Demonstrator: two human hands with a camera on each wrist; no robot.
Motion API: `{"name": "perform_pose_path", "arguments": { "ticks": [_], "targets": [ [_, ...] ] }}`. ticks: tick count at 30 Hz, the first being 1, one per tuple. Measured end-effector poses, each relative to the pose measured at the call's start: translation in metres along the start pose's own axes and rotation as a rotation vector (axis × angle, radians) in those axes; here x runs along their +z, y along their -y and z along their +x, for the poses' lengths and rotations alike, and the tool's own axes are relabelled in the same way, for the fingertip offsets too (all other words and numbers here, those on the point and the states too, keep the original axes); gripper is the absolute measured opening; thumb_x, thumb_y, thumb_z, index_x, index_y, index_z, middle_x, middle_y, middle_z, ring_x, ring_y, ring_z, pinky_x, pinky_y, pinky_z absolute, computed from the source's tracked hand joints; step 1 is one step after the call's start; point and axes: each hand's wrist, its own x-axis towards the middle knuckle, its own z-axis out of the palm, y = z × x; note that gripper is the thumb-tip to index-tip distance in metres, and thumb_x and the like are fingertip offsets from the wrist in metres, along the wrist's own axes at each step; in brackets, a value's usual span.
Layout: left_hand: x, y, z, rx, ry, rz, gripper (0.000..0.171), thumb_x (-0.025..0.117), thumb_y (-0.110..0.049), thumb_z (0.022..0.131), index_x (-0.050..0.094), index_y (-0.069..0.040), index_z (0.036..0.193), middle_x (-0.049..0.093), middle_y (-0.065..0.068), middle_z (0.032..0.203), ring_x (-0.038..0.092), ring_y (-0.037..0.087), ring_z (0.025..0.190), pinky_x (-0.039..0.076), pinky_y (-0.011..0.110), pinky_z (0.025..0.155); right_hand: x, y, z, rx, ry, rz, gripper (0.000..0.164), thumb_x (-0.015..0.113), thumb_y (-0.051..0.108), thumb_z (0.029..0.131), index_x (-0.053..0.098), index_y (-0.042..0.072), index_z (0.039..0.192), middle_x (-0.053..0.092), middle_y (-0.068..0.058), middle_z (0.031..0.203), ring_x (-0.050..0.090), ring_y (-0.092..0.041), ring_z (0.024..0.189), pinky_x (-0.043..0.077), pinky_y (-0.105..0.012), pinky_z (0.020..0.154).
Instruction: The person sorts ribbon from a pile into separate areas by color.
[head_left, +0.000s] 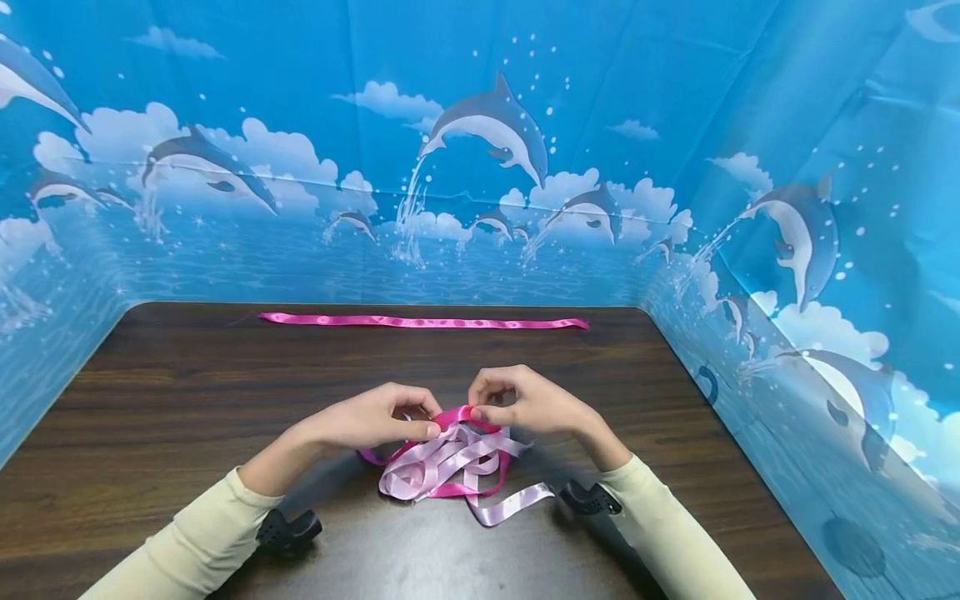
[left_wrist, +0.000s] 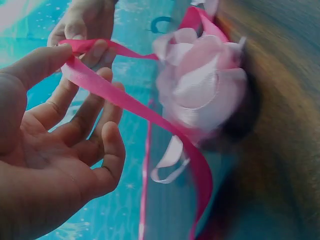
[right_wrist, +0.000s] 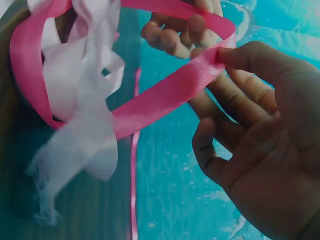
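Both hands pinch one hot-pink satin ribbon just above a loose heap on the table. My left hand holds it between thumb and forefinger; in the left wrist view the other fingers are loosely bent, and the ribbon runs down from the pinch. My right hand pinches the same ribbon a short way to the right, its thumb on the band in the right wrist view. Beneath them lies a tangle of pale pink ribbon with hot-pink loops mixed in. One pale end trails toward the right.
A separate hot-pink ribbon lies stretched straight along the back of the dark wooden table. Blue dolphin-print sheeting rises behind and to the sides. Black wrist devices sit under both forearms.
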Motion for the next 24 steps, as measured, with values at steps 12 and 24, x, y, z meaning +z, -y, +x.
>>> {"name": "perform_pose_path", "arguments": {
  "ticks": [12,24],
  "targets": [
    [-0.025,-0.03,-0.021,0.069,-0.167,-0.071,0.02,0.066,-0.027,0.102,0.068,-0.009,0.109,0.065,0.018,0.099,0.061,0.034,0.087,0.052,0.042,0.073,-0.016,0.024,-0.004,-0.121,-0.111,0.161,0.023,0.069,-0.001,0.095,0.068,0.007,0.116,0.072,-0.007,0.093,0.064,-0.027,0.075,0.052,-0.037,0.063],
    [-0.054,-0.049,-0.05,0.112,-0.315,0.156,0.011,0.069,-0.026,0.1,0.069,-0.017,0.106,0.062,0.01,0.094,0.057,0.029,0.085,0.049,0.035,0.069,-0.045,0.03,-0.018,-0.151,-0.187,0.161,0.018,0.071,-0.002,0.094,0.07,0.011,0.106,0.068,-0.013,0.086,0.058,-0.033,0.068,0.05,-0.033,0.058]
  ]
}}
